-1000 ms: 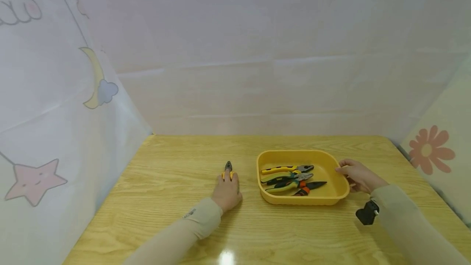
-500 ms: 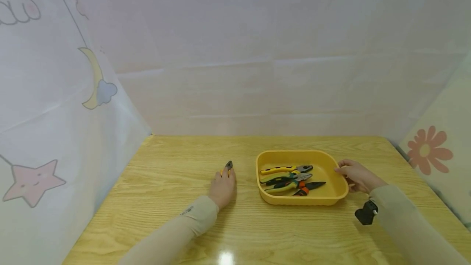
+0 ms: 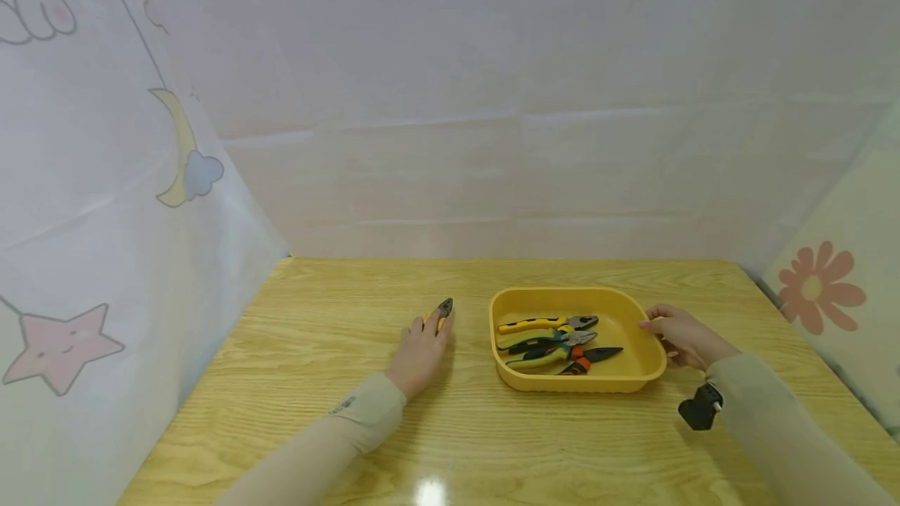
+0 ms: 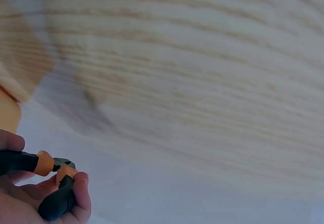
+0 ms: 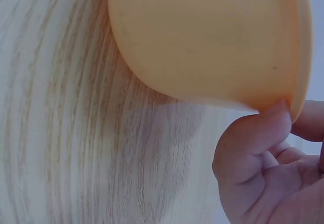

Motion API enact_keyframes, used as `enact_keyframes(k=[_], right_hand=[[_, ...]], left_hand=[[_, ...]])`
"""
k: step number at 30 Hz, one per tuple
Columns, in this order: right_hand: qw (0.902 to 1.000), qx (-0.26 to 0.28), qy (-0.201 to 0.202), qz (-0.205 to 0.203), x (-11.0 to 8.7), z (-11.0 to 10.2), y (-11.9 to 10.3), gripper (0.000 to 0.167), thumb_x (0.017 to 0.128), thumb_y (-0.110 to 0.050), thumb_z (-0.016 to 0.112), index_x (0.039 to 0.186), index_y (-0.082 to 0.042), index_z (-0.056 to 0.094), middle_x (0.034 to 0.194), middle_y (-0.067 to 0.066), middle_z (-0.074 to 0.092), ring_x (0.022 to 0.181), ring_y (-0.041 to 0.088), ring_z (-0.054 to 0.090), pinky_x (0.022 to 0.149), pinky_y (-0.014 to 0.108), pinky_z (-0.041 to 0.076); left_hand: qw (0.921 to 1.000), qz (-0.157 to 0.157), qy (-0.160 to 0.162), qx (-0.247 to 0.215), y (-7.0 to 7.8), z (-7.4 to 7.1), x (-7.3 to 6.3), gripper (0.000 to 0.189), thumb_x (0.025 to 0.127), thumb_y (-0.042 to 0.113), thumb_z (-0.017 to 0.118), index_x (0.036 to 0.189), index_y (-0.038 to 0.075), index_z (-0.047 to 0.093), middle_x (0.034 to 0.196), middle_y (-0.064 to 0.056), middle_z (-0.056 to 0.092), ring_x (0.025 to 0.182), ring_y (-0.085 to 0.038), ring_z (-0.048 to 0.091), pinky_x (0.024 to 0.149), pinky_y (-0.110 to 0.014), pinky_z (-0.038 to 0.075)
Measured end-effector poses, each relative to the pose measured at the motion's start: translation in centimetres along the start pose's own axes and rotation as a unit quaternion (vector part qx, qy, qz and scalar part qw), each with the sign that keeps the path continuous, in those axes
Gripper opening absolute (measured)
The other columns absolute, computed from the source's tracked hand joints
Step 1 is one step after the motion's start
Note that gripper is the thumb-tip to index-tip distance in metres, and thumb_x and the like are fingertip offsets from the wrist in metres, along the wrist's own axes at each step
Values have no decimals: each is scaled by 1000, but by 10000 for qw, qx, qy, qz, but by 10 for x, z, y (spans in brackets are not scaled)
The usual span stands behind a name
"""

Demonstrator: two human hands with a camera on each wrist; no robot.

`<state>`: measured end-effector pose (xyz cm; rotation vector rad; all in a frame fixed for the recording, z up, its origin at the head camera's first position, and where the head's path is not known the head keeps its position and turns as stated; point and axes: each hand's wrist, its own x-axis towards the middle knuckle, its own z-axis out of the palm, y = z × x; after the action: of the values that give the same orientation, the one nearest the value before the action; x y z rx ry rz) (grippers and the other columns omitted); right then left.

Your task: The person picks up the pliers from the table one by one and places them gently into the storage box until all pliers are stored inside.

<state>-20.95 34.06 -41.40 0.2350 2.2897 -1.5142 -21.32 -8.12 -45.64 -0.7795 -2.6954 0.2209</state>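
Note:
My left hand (image 3: 420,354) grips a pair of pliers (image 3: 445,307) left of the tray, the dark head pointing away from me. In the left wrist view, fingers and thumb wrap the black and orange handles (image 4: 58,201), which stand spread apart. My right hand (image 3: 687,336) pinches the right rim of the yellow plastic tray (image 3: 580,384); the right wrist view has the thumb and a finger on either side of that rim (image 5: 301,77). Inside the tray lie several pliers: yellow-and-black ones (image 3: 529,325), green-handled ones (image 3: 537,362) and dark-nosed long-nose pliers (image 3: 605,353).
Tray and hands are over a wooden table (image 3: 295,381). Behind it hangs a pale cloth (image 3: 436,178), with printed cloth at both sides. A black device (image 3: 699,408) is strapped at my right wrist.
My left hand first shifts slightly left, then moves a little farther from me with the pliers, whose head now tilts more to the right. My right hand and the tray stay in place.

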Motion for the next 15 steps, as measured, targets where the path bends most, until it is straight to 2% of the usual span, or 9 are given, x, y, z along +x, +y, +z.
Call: enact_keyframes(k=[3, 9, 15], right_hand=[[10000, -2, 14, -13, 0, 0, 0, 21, 104, -16, 42, 112, 3, 40, 84, 8, 54, 64, 19, 55, 55, 30, 46], [10000, 32, 36, -4, 0, 1, 0, 19, 103, -15, 42, 110, 3, 41, 83, 7, 54, 64, 19, 54, 54, 30, 45], [10000, 50, 16, -13, 0, 1, 0, 18, 103, -15, 42, 109, 2, 41, 83, 7, 55, 63, 18, 55, 53, 29, 44]], left_hand=[[9996, 148, 239, -67, -2, -5, -1, 50, 93, 11, 67, 139, 5, 50, 130, -21, 53, 99, -34, 58, 69, -40, 53], [9988, 369, 298, -152, -6, -12, -7, 49, 92, 11, 68, 137, 4, 48, 133, -23, 51, 105, -37, 58, 74, -43, 54], [9971, 520, 498, -258, -8, -19, -10, 48, 92, 11, 68, 136, 4, 49, 134, -23, 50, 104, -37, 57, 73, -43, 54]])
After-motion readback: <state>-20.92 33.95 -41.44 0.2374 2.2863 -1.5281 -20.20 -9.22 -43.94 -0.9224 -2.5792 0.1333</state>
